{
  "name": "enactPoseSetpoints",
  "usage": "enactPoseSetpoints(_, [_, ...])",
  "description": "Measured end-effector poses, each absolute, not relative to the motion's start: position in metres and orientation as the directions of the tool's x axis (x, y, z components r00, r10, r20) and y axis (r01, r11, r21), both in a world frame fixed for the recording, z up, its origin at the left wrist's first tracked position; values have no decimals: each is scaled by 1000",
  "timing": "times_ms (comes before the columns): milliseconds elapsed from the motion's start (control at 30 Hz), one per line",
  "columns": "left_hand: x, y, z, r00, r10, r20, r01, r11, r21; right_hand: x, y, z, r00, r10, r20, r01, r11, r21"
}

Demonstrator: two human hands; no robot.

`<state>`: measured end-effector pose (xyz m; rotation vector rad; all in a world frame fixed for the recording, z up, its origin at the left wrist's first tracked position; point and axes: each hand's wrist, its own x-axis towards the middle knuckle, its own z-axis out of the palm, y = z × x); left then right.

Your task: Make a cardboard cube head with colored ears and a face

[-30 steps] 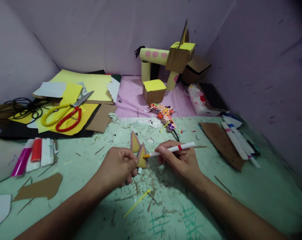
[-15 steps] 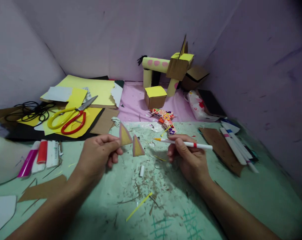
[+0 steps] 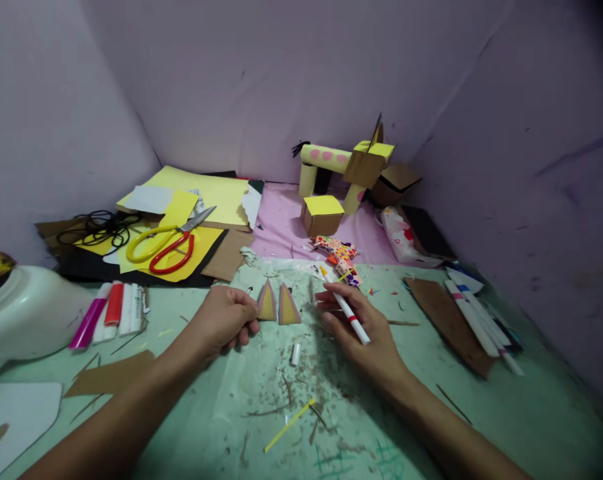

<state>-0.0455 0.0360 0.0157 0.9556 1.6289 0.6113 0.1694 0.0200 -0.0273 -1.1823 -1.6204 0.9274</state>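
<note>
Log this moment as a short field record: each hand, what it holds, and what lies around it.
left hand: fingertips pinch the left cardboard triangle
right hand: holds a white marker, orange tip uncapped and pointing away
beside: right cardboard triangle, close to the held one; cannot tell whether they are joined
table: green, littered with scraps; small white cap between the hands
far left: scissors on yellow paper
back: cardboard animal model
</note>
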Motion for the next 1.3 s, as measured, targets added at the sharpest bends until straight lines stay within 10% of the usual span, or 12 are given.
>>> enactPoseSetpoints(733, [-46,39,12,-32,794,-607,382,571,727,160,31,-34,-183,950,252,335,302,-893])
enactPoseSetpoints(1300, [-49,39,10,11,755,-656,378,604,701,144,28,-30,23,994,111,-90,113,-990])
